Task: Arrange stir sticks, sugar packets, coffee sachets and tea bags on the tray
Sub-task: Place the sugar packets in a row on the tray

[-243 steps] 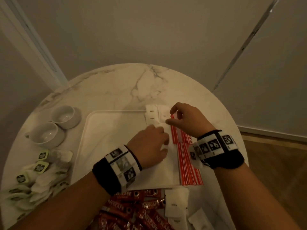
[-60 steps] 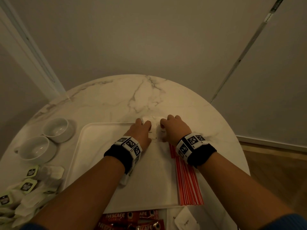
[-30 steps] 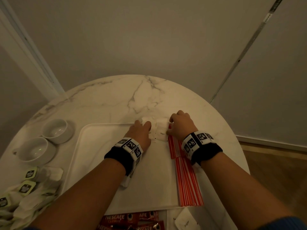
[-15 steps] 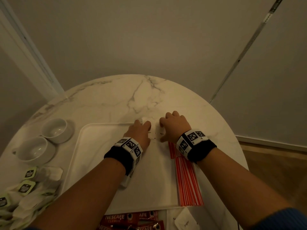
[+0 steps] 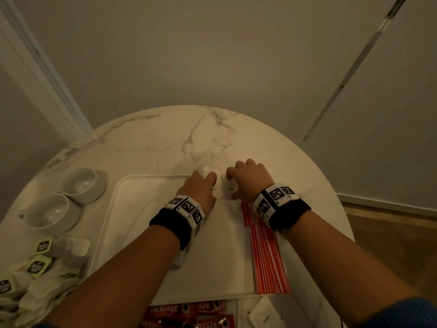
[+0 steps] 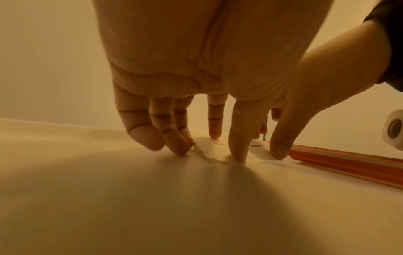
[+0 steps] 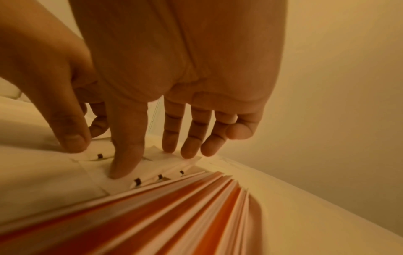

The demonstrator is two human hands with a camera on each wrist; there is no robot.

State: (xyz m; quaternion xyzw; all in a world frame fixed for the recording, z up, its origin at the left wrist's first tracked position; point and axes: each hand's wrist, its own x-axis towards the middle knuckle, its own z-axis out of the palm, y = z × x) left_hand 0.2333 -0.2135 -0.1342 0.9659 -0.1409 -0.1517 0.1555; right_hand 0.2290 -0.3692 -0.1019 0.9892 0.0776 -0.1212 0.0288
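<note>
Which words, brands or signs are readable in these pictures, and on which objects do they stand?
"NESCAFE CLASSIC": on a red coffee sachet at the near table edge.
"NESCAFE", partly cut off: on the other red sachets beside it.
"Sugar": on a white sugar packet off the tray.
Print on the sugar packets on the tray: too small to read.
Tea bag tags: dark label, unreadable.
Wristband markers: square codes, no words.

- In the head view, the middle and left of the white tray (image 5: 146,209) lie bare, open from the lower centre of the frame.
- The tray's upper right corner is crowded: both hands (image 5: 201,189) (image 5: 248,183) press on the sugar packets (image 5: 228,189) there.
- Red stir sticks (image 5: 267,254) line the tray's right edge.
- Two white cups (image 5: 78,185) and tea bags (image 5: 47,268) block the table (image 5: 189,138) at left; coffee sachets (image 5: 186,313) lie at bottom centre.
- The table's upper part is bare.
</note>
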